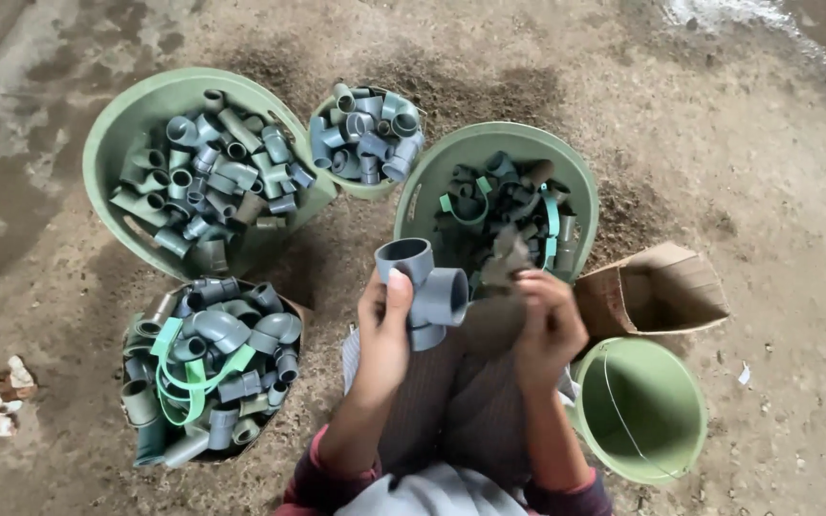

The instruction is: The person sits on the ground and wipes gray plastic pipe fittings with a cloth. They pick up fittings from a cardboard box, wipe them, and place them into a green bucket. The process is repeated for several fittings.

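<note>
Rough sorting yard or workshop floor: bare, dirt-strewn concrete ground [767, 172], round green plastic tubs [107, 143] heaped with grey plastic pipe elbows and tees [212, 172], a torn brown cardboard box [662, 287], one empty green plastic bucket [638, 406].

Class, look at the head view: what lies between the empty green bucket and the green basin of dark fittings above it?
An open cardboard box lies between the empty bucket and the basin, in the head view.

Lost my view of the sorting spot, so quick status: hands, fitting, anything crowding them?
Left hand grips grey pipe fitting. Right hand pinches brown scrap. Green tub of fittings just beyond; nothing between hands.
</note>
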